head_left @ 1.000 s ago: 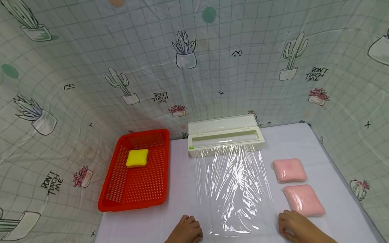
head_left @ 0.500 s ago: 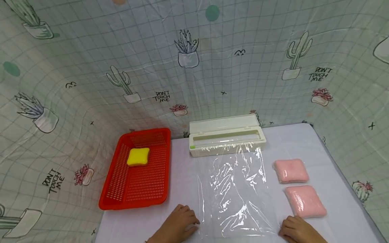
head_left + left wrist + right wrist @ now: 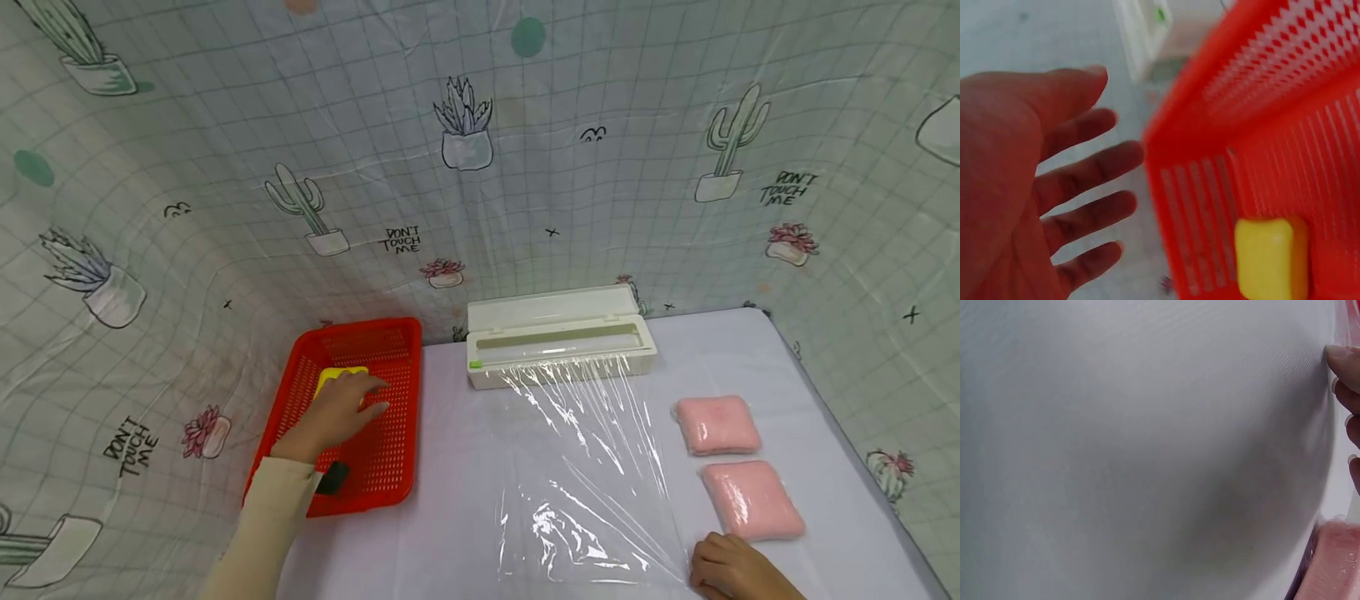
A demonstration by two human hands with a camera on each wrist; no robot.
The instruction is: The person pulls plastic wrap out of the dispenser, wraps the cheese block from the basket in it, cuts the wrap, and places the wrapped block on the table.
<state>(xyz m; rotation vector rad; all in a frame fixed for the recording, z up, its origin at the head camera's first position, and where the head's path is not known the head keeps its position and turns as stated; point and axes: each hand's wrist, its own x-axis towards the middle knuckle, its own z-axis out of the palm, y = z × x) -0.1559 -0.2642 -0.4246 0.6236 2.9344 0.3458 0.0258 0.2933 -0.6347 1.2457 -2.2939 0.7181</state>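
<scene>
My left hand [image 3: 341, 412] hovers over the red perforated basket [image 3: 414, 400] with thumb and fingers apart. Partly behind it in the head view lies a yellow rounded block [image 3: 337, 371], like a sponge. In the left wrist view the outstretched fingers [image 3: 1094, 169] hold nothing, and the yellow block [image 3: 1266, 259] sits inside the basket. At the lower right my right hand [image 3: 735, 567] pinches a corner of the clear cling film [image 3: 577, 483]; creases run toward its fingertips. The film stretches over the table from a white dispenser box [image 3: 562, 367], its lid raised.
Two pink padded blocks in clear wrap, one farther back [image 3: 717, 425] and one nearer [image 3: 753, 500], lie right of the film. A cloth [image 3: 480, 192] printed with cacti hangs behind and at both sides of the white-covered table [image 3: 450, 467].
My left hand has left the film's left corner and moved up and left over the basket. The film's left side has gone slack and its creases slant toward the right hand, which stays put.
</scene>
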